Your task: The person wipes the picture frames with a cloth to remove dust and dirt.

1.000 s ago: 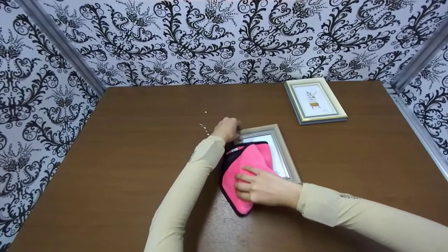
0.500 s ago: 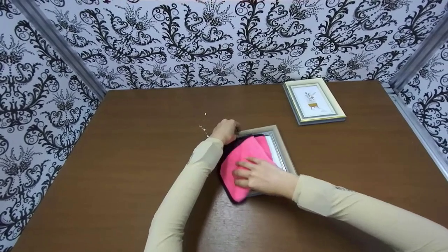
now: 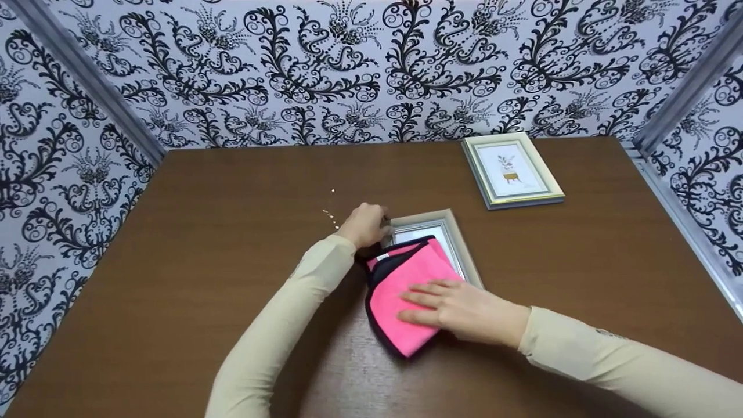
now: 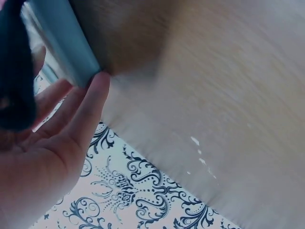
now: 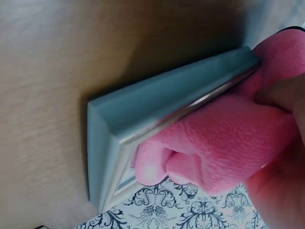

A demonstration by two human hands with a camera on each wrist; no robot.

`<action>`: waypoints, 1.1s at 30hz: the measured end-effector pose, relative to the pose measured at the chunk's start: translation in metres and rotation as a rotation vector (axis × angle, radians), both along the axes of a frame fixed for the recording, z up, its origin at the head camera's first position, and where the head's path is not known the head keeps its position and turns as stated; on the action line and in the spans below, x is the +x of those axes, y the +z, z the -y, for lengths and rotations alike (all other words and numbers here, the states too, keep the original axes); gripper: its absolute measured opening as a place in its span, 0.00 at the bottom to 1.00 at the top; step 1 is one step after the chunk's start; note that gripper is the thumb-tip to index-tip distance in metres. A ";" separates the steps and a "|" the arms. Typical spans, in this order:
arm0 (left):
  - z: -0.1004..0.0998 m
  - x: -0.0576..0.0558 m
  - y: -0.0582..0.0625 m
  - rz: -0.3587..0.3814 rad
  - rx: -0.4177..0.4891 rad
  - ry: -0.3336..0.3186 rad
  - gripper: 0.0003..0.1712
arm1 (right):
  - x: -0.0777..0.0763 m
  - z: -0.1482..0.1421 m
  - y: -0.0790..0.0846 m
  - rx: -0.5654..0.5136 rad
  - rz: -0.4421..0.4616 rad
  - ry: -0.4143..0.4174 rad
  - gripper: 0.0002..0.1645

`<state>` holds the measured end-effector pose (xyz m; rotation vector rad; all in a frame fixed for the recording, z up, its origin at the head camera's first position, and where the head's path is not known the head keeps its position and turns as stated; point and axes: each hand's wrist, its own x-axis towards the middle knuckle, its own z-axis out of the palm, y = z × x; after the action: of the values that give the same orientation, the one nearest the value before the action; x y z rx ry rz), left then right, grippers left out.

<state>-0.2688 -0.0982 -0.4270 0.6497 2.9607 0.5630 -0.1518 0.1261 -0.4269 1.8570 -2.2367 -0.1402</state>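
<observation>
A pink cloth (image 3: 407,296) with black edging lies folded over a beige picture frame (image 3: 464,249), covering most of its picture. My left hand (image 3: 364,225) grips the frame's far left corner. In the left wrist view its fingers (image 4: 99,86) touch the frame's bluish side edge. My right hand (image 3: 458,307) lies over the cloth and presses it onto the frame. The right wrist view shows my thumb (image 5: 281,93) against the bunched cloth (image 5: 214,143), beside the tilted-looking frame (image 5: 171,93); the right fingertips are hidden there.
A second cream picture frame (image 3: 514,171), with a plant picture, lies at the back right of the brown table (image 3: 191,278). Small pale flecks (image 3: 329,215) mark the tabletop left of my left hand. Patterned walls (image 3: 325,69) enclose the back and sides.
My right hand moves the cloth up the frame, then back down toward me, and its fingers now lie straighter. The left hand keeps its place at the corner. The view shifts slightly.
</observation>
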 end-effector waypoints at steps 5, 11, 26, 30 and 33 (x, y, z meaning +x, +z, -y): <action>0.008 0.022 0.013 -0.101 -0.059 -0.025 0.10 | -0.012 0.008 0.001 -0.031 0.134 -0.049 0.38; 0.005 0.076 0.027 -0.380 -0.167 -0.030 0.06 | -0.034 0.023 0.001 -0.142 0.198 -0.060 0.31; -0.034 0.165 0.000 -0.790 -0.371 -0.323 0.04 | -0.070 0.045 0.018 -0.100 0.598 -0.329 0.32; -0.035 0.168 -0.013 -0.731 -0.488 -0.277 0.04 | -0.075 0.049 0.017 -0.080 0.526 -0.339 0.31; -0.035 0.169 -0.019 -0.710 -0.538 -0.276 0.06 | -0.080 0.053 0.015 -0.080 0.427 -0.325 0.32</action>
<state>-0.0994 -0.0635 -0.4462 1.3663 3.2681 -0.5972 -0.2316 0.0736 -0.4122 1.5840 -2.7697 0.3181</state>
